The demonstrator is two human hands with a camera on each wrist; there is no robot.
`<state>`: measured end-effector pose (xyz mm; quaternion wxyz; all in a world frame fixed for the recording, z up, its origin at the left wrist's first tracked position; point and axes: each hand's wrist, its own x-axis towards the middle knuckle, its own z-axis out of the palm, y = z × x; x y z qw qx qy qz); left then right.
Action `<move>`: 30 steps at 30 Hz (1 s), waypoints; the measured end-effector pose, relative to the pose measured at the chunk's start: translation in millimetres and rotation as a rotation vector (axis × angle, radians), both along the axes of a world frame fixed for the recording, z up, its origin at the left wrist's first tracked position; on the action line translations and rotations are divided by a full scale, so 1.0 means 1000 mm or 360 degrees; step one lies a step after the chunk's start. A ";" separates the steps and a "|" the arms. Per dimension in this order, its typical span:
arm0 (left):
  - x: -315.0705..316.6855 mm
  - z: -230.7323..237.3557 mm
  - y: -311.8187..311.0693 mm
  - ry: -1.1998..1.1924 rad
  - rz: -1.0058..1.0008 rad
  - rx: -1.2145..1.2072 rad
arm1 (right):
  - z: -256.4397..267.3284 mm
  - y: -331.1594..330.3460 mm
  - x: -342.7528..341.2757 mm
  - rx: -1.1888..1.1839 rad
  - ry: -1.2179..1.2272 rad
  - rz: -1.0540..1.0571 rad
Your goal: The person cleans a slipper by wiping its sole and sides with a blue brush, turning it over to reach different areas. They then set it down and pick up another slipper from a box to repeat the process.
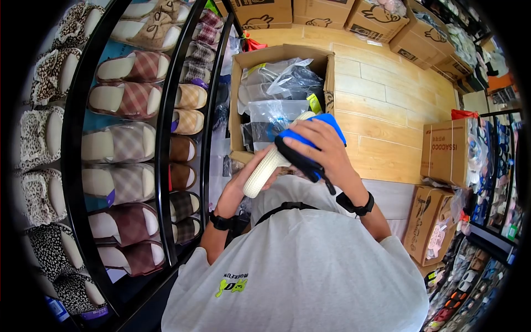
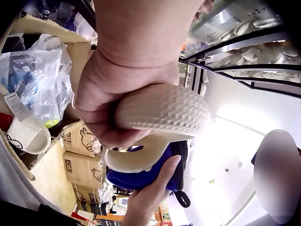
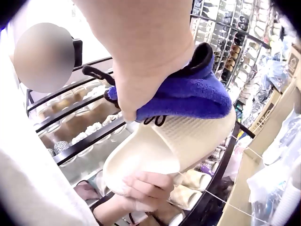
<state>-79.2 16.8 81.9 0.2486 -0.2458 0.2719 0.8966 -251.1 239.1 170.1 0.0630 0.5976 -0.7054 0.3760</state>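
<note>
A cream slipper with a textured sole [image 1: 265, 170] is held in front of the grey shirt. My left hand [image 1: 250, 172] grips its heel end, fingers on the insole in the right wrist view. Over the slipper's strap, my right hand [image 1: 324, 145] holds a blue fluffy cloth mitt [image 3: 193, 96] with black trim and a black loop. The mitt touches the textured strap [image 3: 200, 141]. In the left wrist view the sole [image 2: 164, 108] faces the camera, and the right hand [image 2: 150, 197] is below it against the mitt.
An open carton [image 1: 235, 99] of bagged slippers stands just ahead. Slipper racks [image 1: 72, 166] line the left side. More cartons [image 1: 442, 152] stand at the right and along the back, around a wood floor [image 1: 381, 110]. Another slipper [image 2: 29, 136] lies by the carton in the left wrist view.
</note>
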 end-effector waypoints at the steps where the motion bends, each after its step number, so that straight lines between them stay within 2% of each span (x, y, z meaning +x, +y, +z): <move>1: -0.004 0.008 0.003 0.0004 0.0061 0.0212 | 0.001 0.000 -0.003 -0.0039 -0.0068 -0.0061; 2: -0.006 0.010 0.005 0.0006 0.0058 0.0213 | 0.003 -0.001 0.000 -0.0106 -0.0157 -0.0179; 4: -0.008 0.013 0.006 0.0139 0.0046 -0.0060 | 0.001 -0.003 0.003 -0.0164 -0.0159 -0.0271; 6: -0.010 0.014 0.005 0.0144 0.0035 0.0038 | -0.002 0.000 0.003 -0.0111 -0.0020 -0.0190; 8: -0.011 0.010 0.006 0.0064 0.0064 -0.0119 | 0.004 0.000 0.007 -0.0066 0.0035 0.0081; 9: -0.013 0.016 0.011 0.0173 0.0112 -0.0225 | 0.004 0.002 0.006 -0.0010 0.0081 0.0127; 10: -0.012 0.013 0.009 0.0171 0.0108 -0.0223 | 0.004 0.005 0.004 0.0047 0.0128 0.0174; 12: -0.012 0.010 0.004 0.0071 -0.0029 -0.0017 | 0.001 0.006 -0.004 -0.0041 -0.0055 0.0149; 13: -0.011 0.013 0.005 -0.0074 0.0013 -0.0083 | -0.003 0.009 -0.007 -0.0020 -0.0072 0.0029; 16: -0.014 0.023 0.010 -0.0012 0.0084 -0.0141 | -0.004 0.003 -0.002 -0.0076 -0.0146 -0.0230; 20: -0.009 0.014 0.006 -0.0139 0.0065 -0.0193 | -0.001 0.001 0.006 -0.0060 0.0041 -0.0079; 21: -0.009 0.010 0.005 0.0051 0.0049 -0.0121 | -0.002 0.001 0.008 -0.0059 0.0052 -0.0063; 22: -0.008 0.009 0.005 0.0050 0.0047 -0.0120 | -0.004 0.000 0.008 -0.0058 0.0062 -0.0046; 24: -0.005 0.009 0.005 -0.0178 0.0109 -0.0196 | -0.006 0.002 0.005 -0.0053 0.0020 -0.0034; 30: -0.003 0.003 0.003 -0.0055 0.0113 -0.0369 | -0.004 0.002 0.008 -0.0050 0.0019 0.0001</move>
